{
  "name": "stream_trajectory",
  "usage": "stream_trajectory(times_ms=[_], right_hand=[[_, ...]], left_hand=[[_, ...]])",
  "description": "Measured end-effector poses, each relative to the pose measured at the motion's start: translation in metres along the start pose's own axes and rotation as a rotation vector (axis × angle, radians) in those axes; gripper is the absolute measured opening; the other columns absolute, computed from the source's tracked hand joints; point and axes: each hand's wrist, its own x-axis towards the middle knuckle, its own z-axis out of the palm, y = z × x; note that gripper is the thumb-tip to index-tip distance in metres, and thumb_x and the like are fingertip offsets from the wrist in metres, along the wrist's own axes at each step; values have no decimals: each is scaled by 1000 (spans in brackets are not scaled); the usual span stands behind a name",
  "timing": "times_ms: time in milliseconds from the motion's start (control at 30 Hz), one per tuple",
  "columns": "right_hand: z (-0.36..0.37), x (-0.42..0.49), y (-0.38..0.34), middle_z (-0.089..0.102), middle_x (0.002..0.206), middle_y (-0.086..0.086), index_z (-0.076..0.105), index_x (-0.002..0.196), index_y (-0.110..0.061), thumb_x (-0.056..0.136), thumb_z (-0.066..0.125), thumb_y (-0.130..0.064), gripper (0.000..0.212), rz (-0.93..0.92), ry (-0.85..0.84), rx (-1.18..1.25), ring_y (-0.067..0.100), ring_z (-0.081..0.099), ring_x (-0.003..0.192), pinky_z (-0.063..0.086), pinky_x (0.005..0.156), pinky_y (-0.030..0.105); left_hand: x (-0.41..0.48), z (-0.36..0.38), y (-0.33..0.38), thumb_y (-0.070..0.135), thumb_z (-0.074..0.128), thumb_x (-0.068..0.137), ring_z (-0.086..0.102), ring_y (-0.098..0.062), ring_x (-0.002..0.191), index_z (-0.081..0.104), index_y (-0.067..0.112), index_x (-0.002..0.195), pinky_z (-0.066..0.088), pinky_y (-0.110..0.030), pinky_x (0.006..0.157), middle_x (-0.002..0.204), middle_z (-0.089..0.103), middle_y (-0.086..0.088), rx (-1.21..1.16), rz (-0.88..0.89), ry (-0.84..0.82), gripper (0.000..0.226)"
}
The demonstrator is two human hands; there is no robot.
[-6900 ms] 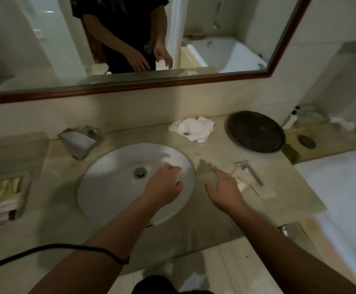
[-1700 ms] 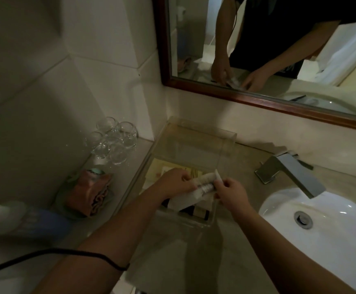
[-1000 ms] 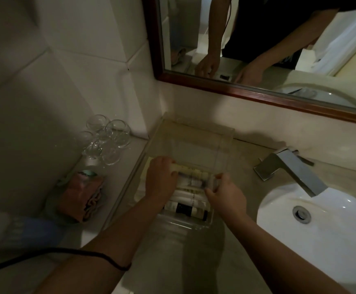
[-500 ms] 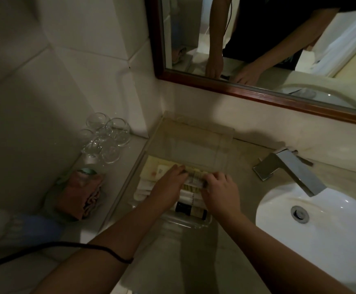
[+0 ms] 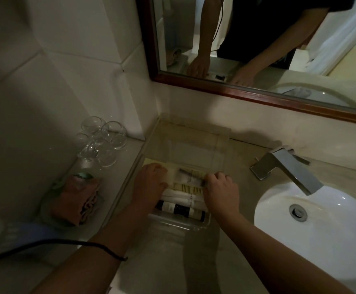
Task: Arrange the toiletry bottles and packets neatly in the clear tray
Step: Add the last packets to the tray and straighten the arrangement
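A clear tray sits on the counter left of the sink, its open lid leaning against the wall. Inside lie a dark bottle along the near edge, a white tube behind it, a striped yellow packet and a pale tube at the back. My left hand rests flat on the left side of the contents, covering a yellow packet. My right hand pinches the right end of the pale tube.
Several upturned glasses stand on the side ledge, with a folded pink cloth nearer me. A chrome faucet and white basin lie to the right. A wood-framed mirror hangs above the counter.
My left hand slid left, off the tube and onto the left side of the tray. My right hand stayed at the tube's right end, and the tube now lies flatter among the others.
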Motion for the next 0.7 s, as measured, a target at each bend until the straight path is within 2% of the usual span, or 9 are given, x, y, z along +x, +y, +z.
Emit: stream_trajectory(times_ms=[100,200,267,333,500,700], right_hand=[[2,-1,-5,59,107,1,59,113,-23,93,52,-29,22,-63,-5,6,18,50,90,40,74,29],[5,-1,-16,59,121,1,58,125,-26,90,57,-26,35,-155,-27,4,21,54,103,45,83,32],[6,1,-22,59,123,1,58,126,-28,90,58,-24,37,-171,-29,-2,23,55,105,46,83,34],[6,5,-23,59,124,0,58,126,-29,90,57,-22,37,-182,-36,-12,24,54,106,44,83,35],[4,10,-21,57,126,-1,53,132,-30,93,52,-20,40,-184,-67,-36,22,52,111,41,86,34],[7,9,-17,60,120,0,55,130,-31,95,51,-21,37,-164,-61,-53,22,54,105,43,82,34]], left_hand=[[0,-7,-13,9,73,74,54,-34,113,68,9,111,43,-41,99,125,59,-15,30,59,-27,37],[3,-13,-17,16,73,73,56,-36,110,70,9,108,46,-44,98,122,62,-17,62,153,-79,36],[6,-15,-16,23,72,65,63,-37,100,73,9,101,51,-47,89,111,68,-17,92,237,-102,39],[9,-17,-15,23,75,59,66,-38,91,74,8,96,53,-48,82,103,70,-18,124,279,-114,40],[16,-20,-27,18,75,71,58,-34,109,70,12,110,40,-38,97,118,66,-13,133,215,-99,40],[23,-21,-30,14,69,75,59,-31,107,72,13,107,42,-35,95,117,68,-11,164,206,-102,32]])
